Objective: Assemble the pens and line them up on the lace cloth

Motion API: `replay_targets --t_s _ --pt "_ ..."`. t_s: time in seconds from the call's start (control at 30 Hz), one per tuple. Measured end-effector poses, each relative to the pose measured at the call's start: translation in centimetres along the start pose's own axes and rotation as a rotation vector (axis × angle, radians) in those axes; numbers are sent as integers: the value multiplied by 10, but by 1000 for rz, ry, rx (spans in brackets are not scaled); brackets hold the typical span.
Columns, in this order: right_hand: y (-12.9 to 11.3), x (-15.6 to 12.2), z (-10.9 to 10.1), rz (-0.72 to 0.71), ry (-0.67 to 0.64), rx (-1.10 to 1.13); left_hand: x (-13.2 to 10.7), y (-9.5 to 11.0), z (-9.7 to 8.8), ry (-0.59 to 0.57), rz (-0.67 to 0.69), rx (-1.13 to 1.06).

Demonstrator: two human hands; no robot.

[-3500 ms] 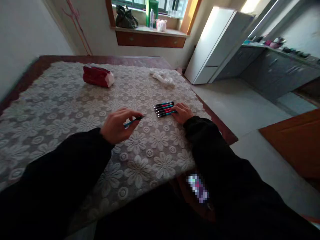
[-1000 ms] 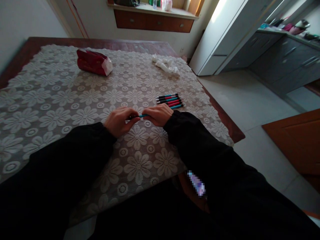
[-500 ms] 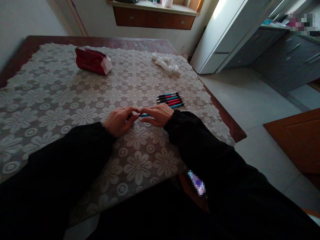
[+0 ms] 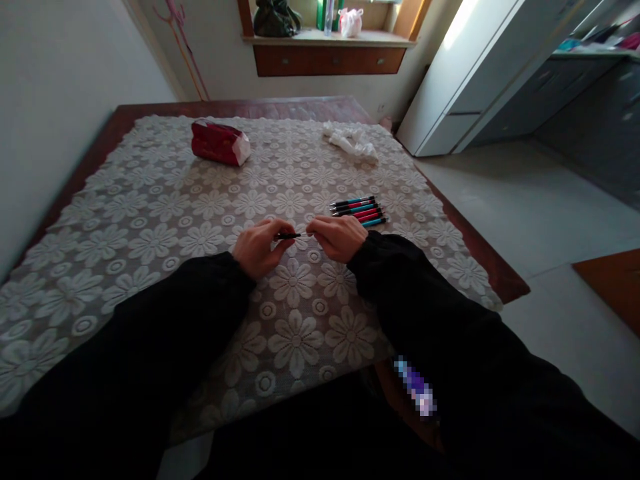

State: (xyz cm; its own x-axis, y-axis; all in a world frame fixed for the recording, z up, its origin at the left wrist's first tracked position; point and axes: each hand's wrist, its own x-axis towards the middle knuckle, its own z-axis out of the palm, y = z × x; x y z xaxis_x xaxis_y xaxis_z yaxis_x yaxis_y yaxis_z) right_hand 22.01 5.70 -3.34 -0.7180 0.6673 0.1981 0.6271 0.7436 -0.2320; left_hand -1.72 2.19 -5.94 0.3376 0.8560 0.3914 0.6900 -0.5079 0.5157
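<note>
My left hand (image 4: 259,247) and my right hand (image 4: 339,237) meet over the middle of the lace tablecloth (image 4: 165,220). Between their fingertips they hold one slim dark pen (image 4: 289,235), level with the table, each hand pinching one end. Both sleeves are black. Just beyond my right hand, a row of several pens (image 4: 359,210) with teal and pink barrels lies side by side on the cloth, apart from my fingers.
A red tissue pack (image 4: 220,142) lies at the far left of the table and a crumpled white cloth (image 4: 353,142) at the far right. The wooden table edge (image 4: 480,250) runs along the right. A white fridge (image 4: 465,73) stands beyond it.
3.5 s ago my left hand alone held the pen while my right hand rested on the pen row. My right hand has since come over to grip the pen's other end.
</note>
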Motion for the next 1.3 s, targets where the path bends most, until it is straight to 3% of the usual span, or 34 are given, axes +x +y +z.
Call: replay_targets --t_s 0.1,0.33,0.6,0.73,0.83,0.97,1.1,1.3 --pt "5 0 0 9 27 20 0 0 -2 29 -96 0" --pt "15 -2 -3 68 76 2 3 0 -7 85 -157 166" --pt "14 -2 -4 89 36 -18 5 -3 -5 83 -244 78" --pt "4 -1 1 29 -27 -27 6 -6 -1 33 -184 -32" --pt "2 -1 0 17 -76 -66 5 -6 0 -35 -100 24" --pt "14 -4 -14 39 -134 -145 5 -4 -1 -61 -79 118" --pt "23 -8 -24 43 -111 -122 5 -5 0 -59 -87 107" --pt "5 -5 -8 -50 -160 -86 6 -6 0 -67 -102 81"
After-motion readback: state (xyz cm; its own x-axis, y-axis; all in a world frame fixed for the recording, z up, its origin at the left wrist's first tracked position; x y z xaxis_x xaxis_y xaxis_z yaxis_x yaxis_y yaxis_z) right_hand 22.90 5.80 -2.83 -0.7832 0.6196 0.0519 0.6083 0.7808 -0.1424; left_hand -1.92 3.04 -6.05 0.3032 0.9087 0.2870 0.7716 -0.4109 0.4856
